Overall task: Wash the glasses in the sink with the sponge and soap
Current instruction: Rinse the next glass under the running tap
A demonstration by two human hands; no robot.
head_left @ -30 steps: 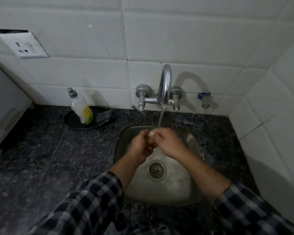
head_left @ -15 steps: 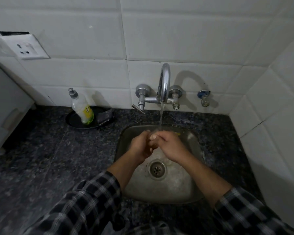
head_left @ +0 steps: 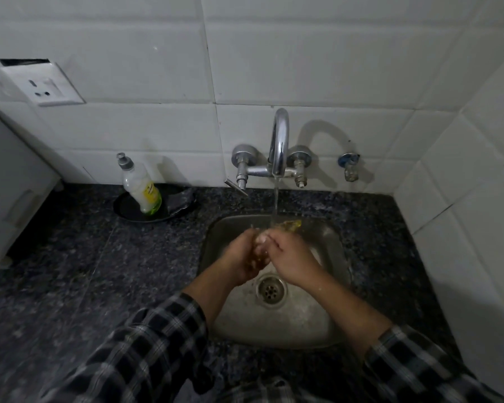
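Now, fingers: on both hands they curl together round a small amber-tinted glass; no sponge shows between them.
left hand: wraps the glass from the left side.
right hand: closes on it from the right, knuckles up.
where the glass is: over the back half of the sink, its far end poking out under the water stream; no other glasses are in view.
step in hand: a rinse or bare-hand rub, I judge. To do it well, turn the glass so the water runs inside and round the rim. Grip firmly, as wet glass is likely to slip, and hold it low over the basin.
tap: running, thin flow.
soap bottle: stands on a dark tray at the back edge of the bench, left of the tap. A dark crumpled pad, perhaps the sponge, lies beside it.
writing: the bottle has a yellow-green label, too small to read.
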